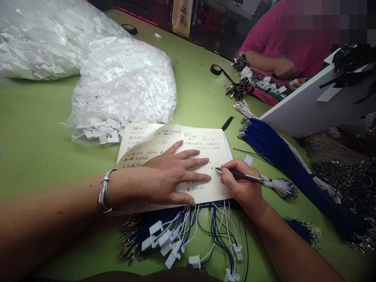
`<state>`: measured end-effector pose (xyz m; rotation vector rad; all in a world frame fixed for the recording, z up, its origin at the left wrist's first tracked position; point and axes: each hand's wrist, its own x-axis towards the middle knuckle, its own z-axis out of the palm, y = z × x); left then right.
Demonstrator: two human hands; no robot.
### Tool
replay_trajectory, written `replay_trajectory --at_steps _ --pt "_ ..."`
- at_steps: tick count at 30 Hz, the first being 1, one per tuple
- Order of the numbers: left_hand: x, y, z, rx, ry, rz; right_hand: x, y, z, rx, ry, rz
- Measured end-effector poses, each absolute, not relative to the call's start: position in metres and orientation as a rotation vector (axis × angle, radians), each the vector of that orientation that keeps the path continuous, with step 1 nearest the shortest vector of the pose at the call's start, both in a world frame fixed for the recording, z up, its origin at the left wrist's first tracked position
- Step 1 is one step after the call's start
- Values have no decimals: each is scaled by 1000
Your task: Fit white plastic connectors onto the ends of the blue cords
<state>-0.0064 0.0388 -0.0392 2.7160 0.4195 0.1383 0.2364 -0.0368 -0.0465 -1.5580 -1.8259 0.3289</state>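
An open lined notebook (202,138) with handwriting on both pages lies in front of me, on top of wires. Flat across its middle rests my left hand (173,172), fingers spread; it covers part of the writing. My right hand (242,186) grips a pen (246,177), whose tip is at the right page near some short marks. From under the notebook's lower edge come blue and white wires (216,225) ending in white plastic connectors (173,254). Bare metal-tipped wire ends (129,239) stick out at the lower left.
Clear bags of white connectors (129,86) stand at the left on the green table (194,90). A long blue wire bundle (273,156) lies at the right, beside a white panel (302,94). Black tape (216,69) lies near a person in a pink shirt (273,35) handling wires.
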Motion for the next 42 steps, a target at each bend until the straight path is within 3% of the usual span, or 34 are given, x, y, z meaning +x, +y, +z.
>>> replay_trajectory --at_steps 42 --pt "-6 39 -39 2731 408 147 237 -34 -46 -1604 -1777 391"
